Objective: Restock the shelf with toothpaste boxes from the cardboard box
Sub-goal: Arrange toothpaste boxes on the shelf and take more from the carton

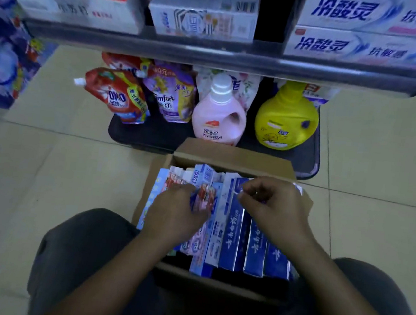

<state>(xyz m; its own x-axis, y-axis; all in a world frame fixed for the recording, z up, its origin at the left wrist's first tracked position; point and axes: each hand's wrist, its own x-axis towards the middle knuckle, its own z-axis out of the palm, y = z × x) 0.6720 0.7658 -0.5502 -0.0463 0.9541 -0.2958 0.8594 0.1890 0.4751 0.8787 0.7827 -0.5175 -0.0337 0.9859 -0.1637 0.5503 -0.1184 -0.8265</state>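
Observation:
An open cardboard box (230, 157) stands on the floor between my knees, packed with several toothpaste boxes lying lengthwise. Dark blue ones (234, 238) fill its right half; pink and red ones (204, 197) fill the left. My left hand (176, 210) is inside the box, its fingers curled round a red and pink toothpaste box. My right hand (273, 204) hovers over the blue boxes with fingers curled, and I cannot make out whether it holds anything. Above, the shelf (224, 54) carries white and blue toothpaste cartons (359, 47).
The bottom shelf tray (150, 134) just beyond the box holds red and purple refill pouches (121, 95), a pink bottle (218, 117) and a yellow bottle (287, 119). Blue packages (2, 61) stack at the left. Tiled floor lies on both sides.

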